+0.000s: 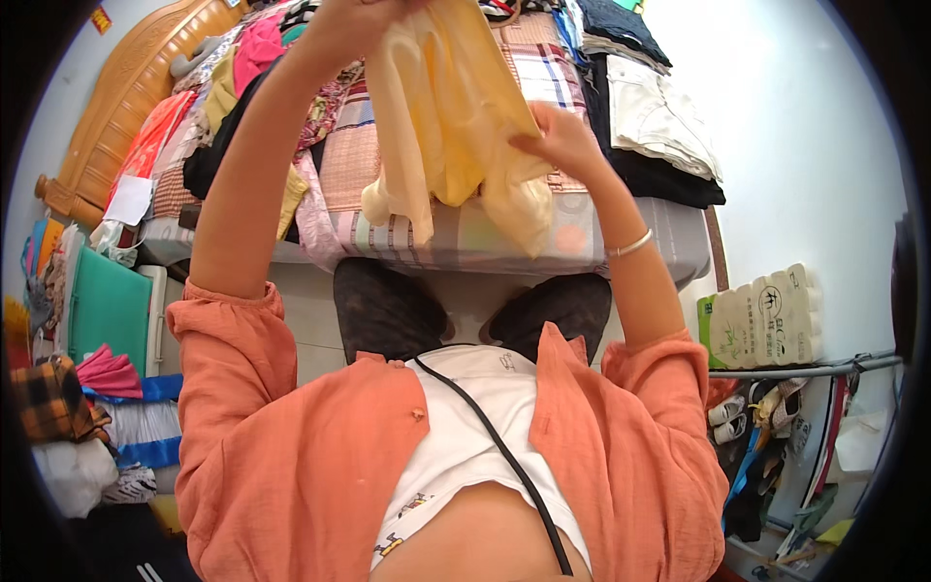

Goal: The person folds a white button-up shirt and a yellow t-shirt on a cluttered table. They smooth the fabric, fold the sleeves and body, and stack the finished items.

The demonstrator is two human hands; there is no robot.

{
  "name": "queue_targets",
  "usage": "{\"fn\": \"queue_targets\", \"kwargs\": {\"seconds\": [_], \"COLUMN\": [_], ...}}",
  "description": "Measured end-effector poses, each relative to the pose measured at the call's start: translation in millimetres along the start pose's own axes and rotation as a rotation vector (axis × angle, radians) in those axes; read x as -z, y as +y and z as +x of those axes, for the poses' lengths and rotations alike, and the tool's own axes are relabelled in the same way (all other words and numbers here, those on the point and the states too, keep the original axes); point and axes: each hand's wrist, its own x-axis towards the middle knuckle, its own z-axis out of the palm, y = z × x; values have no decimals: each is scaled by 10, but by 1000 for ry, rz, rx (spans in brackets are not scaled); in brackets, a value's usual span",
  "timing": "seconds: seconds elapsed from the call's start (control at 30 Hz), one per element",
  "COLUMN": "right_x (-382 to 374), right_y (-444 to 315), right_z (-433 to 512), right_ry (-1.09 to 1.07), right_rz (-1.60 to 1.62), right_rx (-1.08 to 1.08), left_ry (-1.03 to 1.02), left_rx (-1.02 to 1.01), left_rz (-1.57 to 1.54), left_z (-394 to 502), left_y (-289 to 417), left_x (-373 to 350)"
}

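Note:
A pale yellow satiny garment hangs in loose folds above the front edge of the bed. My left hand, at the top of the view, grips its upper part; some of those fingers are cut off by the picture's edge. Lower down on the right, my right hand pinches the garment's side between thumb and fingers. The lower end of the cloth hangs free and bunched.
Folded white trousers lie on black clothing at the bed's right edge. Heaped clothes, among them a pink garment, cover the left side by the wooden headboard. Packed toilet rolls stand on a rack at right; a green-lidded box is at left.

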Motion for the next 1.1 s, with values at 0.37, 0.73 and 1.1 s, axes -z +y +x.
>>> {"fn": "queue_targets", "kwargs": {"seconds": [0.37,0.73,1.1], "right_x": [4,1021,2068], "right_y": [142,-1103,-2084], "right_z": [-174,-278,-391], "right_ry": [416,660,651], "right_rz": [473,-437,-243], "right_rx": [47,602,830], "left_ry": [188,295,450], "left_rx": [146,36,-120], "left_rz": [79,778,288], "left_z": [-160,-289,-323], "left_y": [401,544,937], "left_x": [721,1248,1502]}}
